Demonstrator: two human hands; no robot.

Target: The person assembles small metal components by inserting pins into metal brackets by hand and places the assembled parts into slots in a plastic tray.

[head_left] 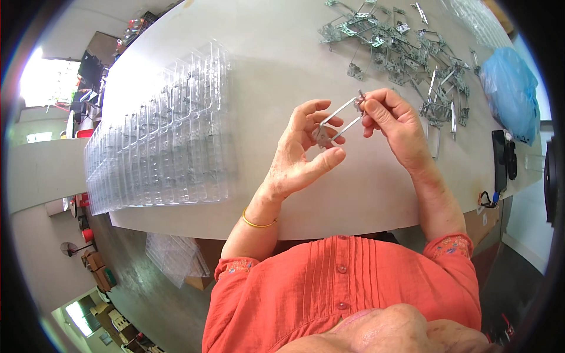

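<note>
Above the table, between my two hands, is a small metal bracket assembly (348, 127) with two slim parallel rods and a plate at each end. My right hand (395, 120) pinches its upper right end plate between thumb and fingers. Around the lower left plate curves my left hand (303, 147), its fingers and thumb spread apart; whether a fingertip touches the plate I cannot tell. A loose heap of similar metal assemblies (391, 50) lies on the far right of the table. To the left stands a stack of clear plastic trays (159, 135) with moulded compartments.
The pale table (271, 76) spans the middle. At its right side are a blue plastic bag (511, 88) and a black phone-like object (499, 159). More clear plastic trays (479, 20) lie at the far right. Below the table's front edge are clear plastic sheets (173, 256) and cardboard.
</note>
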